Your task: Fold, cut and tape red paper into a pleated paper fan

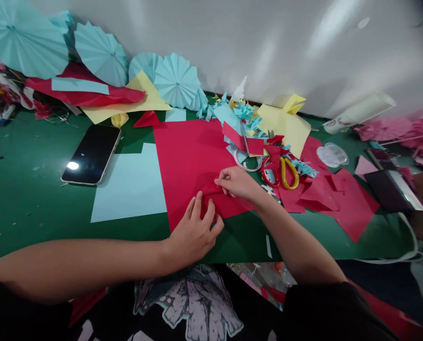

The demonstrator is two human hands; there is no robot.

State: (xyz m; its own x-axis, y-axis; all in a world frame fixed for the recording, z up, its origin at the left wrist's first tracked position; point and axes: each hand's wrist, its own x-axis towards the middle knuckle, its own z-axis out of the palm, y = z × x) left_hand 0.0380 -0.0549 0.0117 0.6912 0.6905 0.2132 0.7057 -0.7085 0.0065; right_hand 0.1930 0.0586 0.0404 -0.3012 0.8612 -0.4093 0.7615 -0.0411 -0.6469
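Note:
A large red sheet (193,151) lies on the green table, partly over a light blue sheet (129,189). On top of it is a small folded red piece (210,187). My right hand (234,182) pinches the right end of that folded piece between thumb and fingers. Fingers spread, my left hand (197,229) presses its fingertips on the piece's left part and on the red sheet. Just right of my right hand lie scissors with red and yellow handles (288,174) and another pair with a clear handle (247,163).
A black phone (92,154) lies at left. Pleated light blue paper rosettes (177,81) stand along the wall. Paper scraps, yellow sheets (284,125), a glue bottle (238,90) and red paper pieces (353,203) spread across the back and right. A white roll (360,111) lies at the back right.

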